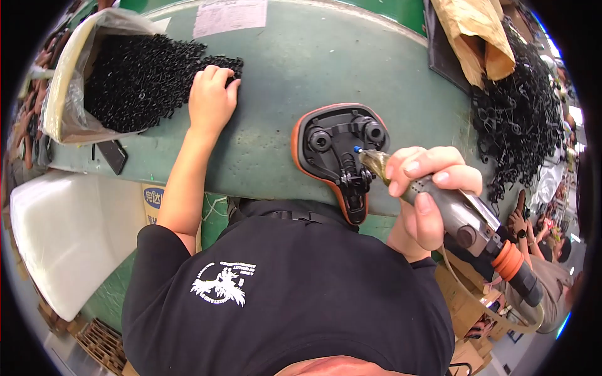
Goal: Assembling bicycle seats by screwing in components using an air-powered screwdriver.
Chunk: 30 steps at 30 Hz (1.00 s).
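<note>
An upside-down bicycle saddle (331, 145) with an orange-brown rim and black underside lies near the table's front edge. My right hand (433, 194) is wrapped round a grey air screwdriver (456, 216) with an orange collar at its hose end. Its blue-tipped nose is over the saddle's underside; whether it touches cannot be told. My left hand (212, 100) is at the right edge of a heap of small black screw-like parts (141, 84). Its fingers curl down with thumb and fingertips close together; what they hold, if anything, is hidden.
The heap spills from a plastic-lined box (63, 84) onto the green table (269, 75). A paper sheet (229, 17) lies at the back. Black wire-like parts (517, 119) and a brown paper bag (473, 37) are piled right. A white bin (63, 238) stands lower left; another person (549, 282) is far right.
</note>
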Tool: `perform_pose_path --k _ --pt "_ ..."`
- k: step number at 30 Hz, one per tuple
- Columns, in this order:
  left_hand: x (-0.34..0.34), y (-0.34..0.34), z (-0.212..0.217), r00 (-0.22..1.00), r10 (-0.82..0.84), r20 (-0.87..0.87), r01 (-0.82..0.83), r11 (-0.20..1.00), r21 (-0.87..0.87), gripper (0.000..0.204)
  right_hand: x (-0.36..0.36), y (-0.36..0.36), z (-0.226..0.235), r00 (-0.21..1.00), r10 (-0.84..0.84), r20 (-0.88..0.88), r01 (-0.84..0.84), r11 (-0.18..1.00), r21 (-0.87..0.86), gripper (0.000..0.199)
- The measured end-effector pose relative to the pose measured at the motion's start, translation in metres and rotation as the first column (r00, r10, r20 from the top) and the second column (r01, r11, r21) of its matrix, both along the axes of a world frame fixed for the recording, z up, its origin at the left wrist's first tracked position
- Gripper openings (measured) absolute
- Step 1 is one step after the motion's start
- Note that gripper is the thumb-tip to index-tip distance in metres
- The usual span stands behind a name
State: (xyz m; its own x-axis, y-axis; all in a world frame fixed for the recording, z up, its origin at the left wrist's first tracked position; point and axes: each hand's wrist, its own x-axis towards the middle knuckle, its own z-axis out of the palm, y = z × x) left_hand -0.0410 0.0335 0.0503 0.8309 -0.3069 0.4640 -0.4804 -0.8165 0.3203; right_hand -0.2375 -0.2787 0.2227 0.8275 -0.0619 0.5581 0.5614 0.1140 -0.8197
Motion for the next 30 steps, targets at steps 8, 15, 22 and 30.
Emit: perform_pose_path --k 8,15,22,30 --pt "-0.014 -0.013 0.032 0.930 0.008 -0.367 -0.144 0.928 -0.343 0.013 -0.019 -0.028 0.004 0.999 0.022 0.029 -0.020 0.996 -0.088 0.034" --pt "-0.111 -0.093 0.090 0.186 -0.937 -0.295 -0.470 0.179 -0.864 0.033 -0.017 -0.027 0.025 0.976 0.111 0.185 -0.129 0.988 0.086 0.029" --pt "-0.137 -0.127 0.087 -0.097 -0.995 -0.022 -0.529 0.070 -0.846 0.023 -0.033 -0.033 0.017 0.960 0.101 0.261 -0.127 0.988 0.085 0.031" --pt "-0.112 -0.134 0.095 -0.258 -0.933 -0.250 -0.187 0.302 -0.935 0.027 -0.040 -0.036 0.010 0.956 0.025 0.292 -0.053 0.994 0.090 0.031"
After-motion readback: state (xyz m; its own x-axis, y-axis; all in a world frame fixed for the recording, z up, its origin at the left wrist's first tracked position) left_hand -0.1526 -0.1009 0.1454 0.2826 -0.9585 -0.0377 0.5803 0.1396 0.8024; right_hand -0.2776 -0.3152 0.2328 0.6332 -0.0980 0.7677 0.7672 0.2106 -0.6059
